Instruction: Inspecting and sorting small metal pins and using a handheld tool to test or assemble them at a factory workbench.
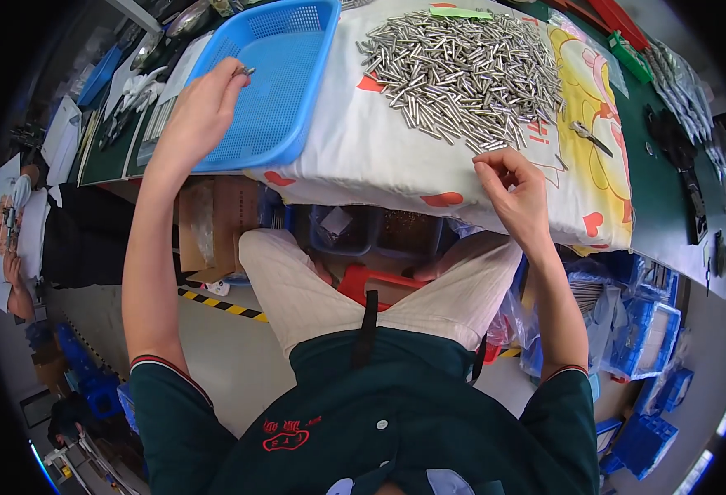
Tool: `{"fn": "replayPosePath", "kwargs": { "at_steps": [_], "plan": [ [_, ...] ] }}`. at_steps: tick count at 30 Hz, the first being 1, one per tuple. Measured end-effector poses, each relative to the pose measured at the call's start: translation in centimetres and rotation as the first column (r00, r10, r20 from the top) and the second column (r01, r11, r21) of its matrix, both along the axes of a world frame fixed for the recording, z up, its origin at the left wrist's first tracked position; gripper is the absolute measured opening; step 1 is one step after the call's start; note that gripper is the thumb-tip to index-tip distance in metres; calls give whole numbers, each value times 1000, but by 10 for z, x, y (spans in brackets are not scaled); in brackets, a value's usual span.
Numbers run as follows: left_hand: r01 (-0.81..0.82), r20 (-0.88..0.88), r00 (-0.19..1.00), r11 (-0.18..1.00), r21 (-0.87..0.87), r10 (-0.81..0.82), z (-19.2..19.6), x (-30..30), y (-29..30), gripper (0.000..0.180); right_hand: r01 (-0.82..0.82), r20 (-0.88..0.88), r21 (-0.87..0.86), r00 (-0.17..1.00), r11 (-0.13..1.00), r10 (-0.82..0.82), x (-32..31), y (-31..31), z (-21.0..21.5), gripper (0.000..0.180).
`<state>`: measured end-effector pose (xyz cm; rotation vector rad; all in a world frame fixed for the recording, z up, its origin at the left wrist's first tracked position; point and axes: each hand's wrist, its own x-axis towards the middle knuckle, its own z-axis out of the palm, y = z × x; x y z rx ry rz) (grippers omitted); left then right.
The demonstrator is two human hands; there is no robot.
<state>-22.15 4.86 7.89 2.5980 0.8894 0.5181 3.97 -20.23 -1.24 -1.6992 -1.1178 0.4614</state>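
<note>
My left hand reaches over the blue plastic basket. Its fingers are closed on small metal pins, whose silvery ends stick out past the fingertips. A wide pile of short, shiny metal pins lies on the patterned cloth to the right of the basket. At the pile's near edge is my right hand, thumb and forefinger brought close together. Whether anything sits between those fingertips is too small to tell. The basket's mesh floor shows beneath my left hand.
Small nippers with dark handles lie right of the pile. A green strip rests on the pile's far side. A green box stands at the far right. White gloves lie left of the basket. Another person's hand shows at far left.
</note>
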Motion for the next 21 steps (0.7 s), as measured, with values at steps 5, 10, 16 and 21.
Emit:
{"fn": "replayPosePath", "kwargs": {
  "at_steps": [5,10,16,21],
  "plan": [
    [-114,-382,910,983,141,160,-15,-1,27,19,-22,209,48,978,999,12,-11,18,1,7],
    [16,93,992,808,589,-87,2,30,-24,19,49,381,13,923,999,-50,-6,27,-5,5],
    [309,203,908,912,269,-367,-48,79,-102,13,70,620,138,772,988,-142,-10,37,-17,5],
    [309,275,895,933,185,-351,-90,106,-94,13,49,670,195,722,980,-170,-13,34,-16,10]
  ]
}}
